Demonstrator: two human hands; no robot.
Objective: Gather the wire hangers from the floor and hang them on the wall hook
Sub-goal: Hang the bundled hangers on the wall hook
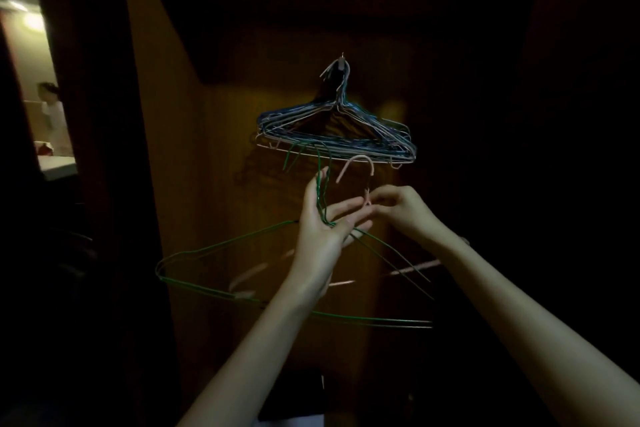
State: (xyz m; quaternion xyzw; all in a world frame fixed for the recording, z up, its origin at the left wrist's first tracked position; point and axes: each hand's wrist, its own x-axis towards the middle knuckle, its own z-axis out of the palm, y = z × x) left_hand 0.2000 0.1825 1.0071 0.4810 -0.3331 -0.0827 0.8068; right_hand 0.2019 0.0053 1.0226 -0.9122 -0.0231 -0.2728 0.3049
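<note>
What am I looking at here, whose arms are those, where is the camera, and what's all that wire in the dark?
There is no machine here. A person wears a camera on the head, so the single picture looks forward and down along their own two bare arms.

On the dim wooden wall a small metal wall hook carries a bunch of blue and white wire hangers.

The left hand holds the thin green wire hangers by their necks. The right hand pinches the neck of a pale pink wire hanger, just below its curved hook. Both sets are raised just beneath the hanging bunch, not yet on the hook.

At far left a lit doorway opens onto another room.
</note>
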